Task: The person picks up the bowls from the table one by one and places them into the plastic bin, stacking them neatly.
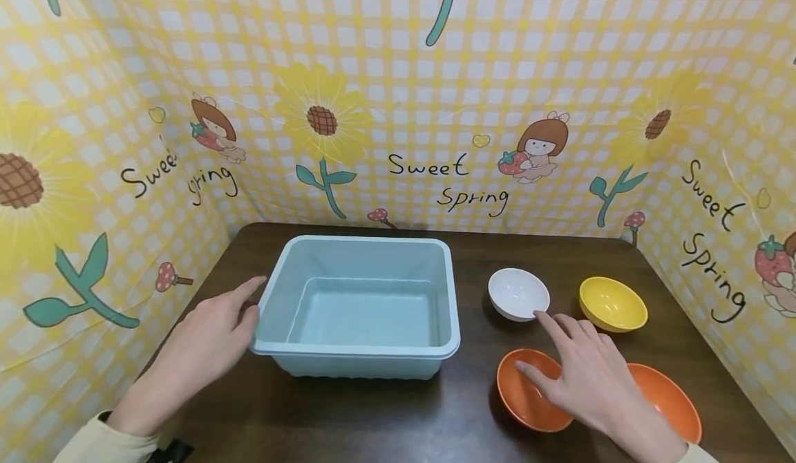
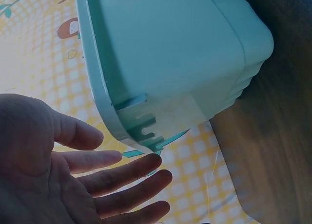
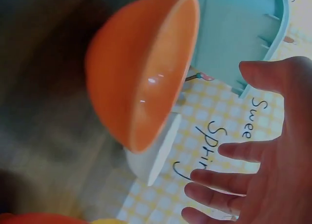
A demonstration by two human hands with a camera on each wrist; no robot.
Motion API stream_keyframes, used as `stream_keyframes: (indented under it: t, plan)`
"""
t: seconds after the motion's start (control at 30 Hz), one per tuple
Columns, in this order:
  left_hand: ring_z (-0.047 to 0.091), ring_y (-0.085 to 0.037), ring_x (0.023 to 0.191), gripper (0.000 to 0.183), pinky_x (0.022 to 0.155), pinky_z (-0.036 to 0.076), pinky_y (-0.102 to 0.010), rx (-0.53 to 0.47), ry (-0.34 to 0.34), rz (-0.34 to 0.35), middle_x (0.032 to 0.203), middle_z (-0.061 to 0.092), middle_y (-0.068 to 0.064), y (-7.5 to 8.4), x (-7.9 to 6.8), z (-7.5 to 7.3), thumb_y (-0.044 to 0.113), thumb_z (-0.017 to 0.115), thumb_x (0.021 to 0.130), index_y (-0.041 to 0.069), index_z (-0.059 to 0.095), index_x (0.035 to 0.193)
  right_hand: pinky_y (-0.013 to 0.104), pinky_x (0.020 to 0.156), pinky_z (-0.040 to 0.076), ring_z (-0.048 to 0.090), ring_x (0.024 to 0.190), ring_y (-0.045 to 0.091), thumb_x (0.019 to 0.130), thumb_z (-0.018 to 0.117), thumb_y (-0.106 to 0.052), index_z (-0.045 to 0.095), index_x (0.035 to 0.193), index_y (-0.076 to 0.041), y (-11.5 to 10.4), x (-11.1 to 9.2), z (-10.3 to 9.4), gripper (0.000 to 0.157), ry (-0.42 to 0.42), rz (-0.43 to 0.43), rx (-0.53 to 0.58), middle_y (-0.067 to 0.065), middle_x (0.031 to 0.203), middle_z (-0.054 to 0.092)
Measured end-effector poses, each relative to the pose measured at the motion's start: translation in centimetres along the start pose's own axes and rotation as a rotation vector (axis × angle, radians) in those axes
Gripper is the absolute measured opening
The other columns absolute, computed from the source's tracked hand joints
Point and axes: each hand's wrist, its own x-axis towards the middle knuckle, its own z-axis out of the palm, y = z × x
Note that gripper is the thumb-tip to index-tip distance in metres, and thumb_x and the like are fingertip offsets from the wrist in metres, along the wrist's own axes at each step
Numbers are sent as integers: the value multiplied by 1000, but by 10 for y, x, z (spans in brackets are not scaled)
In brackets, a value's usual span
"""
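A pale blue plastic basin (image 1: 361,366) stands on the dark table. At its left rim is my left hand (image 1: 208,332), fingers extended; the left wrist view shows this hand (image 2: 97,175) beside the basin's rim (image 2: 92,78) without gripping it. My right hand (image 1: 587,373) hovers over an orange bowl (image 1: 528,397), its fingers spread and holding nothing. Past the index fingertip sits a small white bowl (image 1: 516,290). In the right wrist view the hand (image 3: 263,156) is apart from the orange bowl (image 3: 122,73), with the white bowl (image 3: 156,151) behind it.
A yellow bowl (image 1: 612,304) stands at the right, behind my right hand. A second orange bowl (image 1: 671,401) is partly hidden by my right wrist. Yellow checked cloth (image 1: 410,104) with printed flowers walls the table (image 1: 373,421) at the back and both sides.
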Motion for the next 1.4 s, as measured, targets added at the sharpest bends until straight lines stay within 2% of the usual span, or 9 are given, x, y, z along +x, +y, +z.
stream_keyframes:
  t: [0.3,0.43,0.53,0.7,0.87,1.03,1.13,1.4]
  plan:
    - [44,-17,50,47,46,37,-35,-71,-4,-9,73,55,-1,-1,-2,5,18,44,110,4,48,156,63,93,45,57,121,39,81,74,-77,59,148,-10,4,-18,10,96,-86,36,14,18,135,64]
    - [50,-16,56,44,49,39,-34,-113,26,18,90,70,-6,-4,-1,7,16,47,110,4,52,153,61,96,45,58,121,37,76,71,-85,60,147,-13,5,-24,13,101,-130,21,18,14,135,64]
    - [55,-16,65,43,52,41,-33,-136,45,38,106,74,-10,-6,0,9,13,49,109,3,55,150,62,98,45,58,122,37,73,72,-87,59,148,-14,6,-28,15,105,-158,-7,19,12,136,64]
    - [56,-17,70,43,54,42,-32,-146,54,43,107,74,-11,-10,1,11,9,49,107,0,55,149,61,100,44,57,125,38,70,73,-88,56,150,-10,8,-32,18,113,-186,-59,7,12,140,62]
    - [57,-16,69,43,56,44,-31,-170,54,40,104,72,-9,-12,2,13,8,49,107,-1,55,149,59,97,45,56,125,35,70,74,-87,54,151,-5,9,-34,19,118,-198,-55,7,12,142,60]
    - [57,-17,70,44,55,43,-31,-184,61,33,106,73,-9,-13,3,14,10,47,108,0,54,150,59,94,47,58,122,36,70,76,-85,54,148,1,12,-33,23,119,-159,-63,16,15,141,61]
    - [59,-17,76,43,58,45,-31,-192,60,33,108,74,-10,-15,4,15,11,49,109,0,54,150,59,93,47,59,120,37,68,76,-87,54,147,2,14,-31,24,121,-152,-58,15,16,139,62]
    - [68,-21,94,44,69,50,-32,-261,38,19,112,73,-11,-19,6,15,13,55,109,1,53,152,57,92,48,58,118,35,63,74,-92,56,143,5,17,-29,21,127,-199,-47,6,16,135,63]
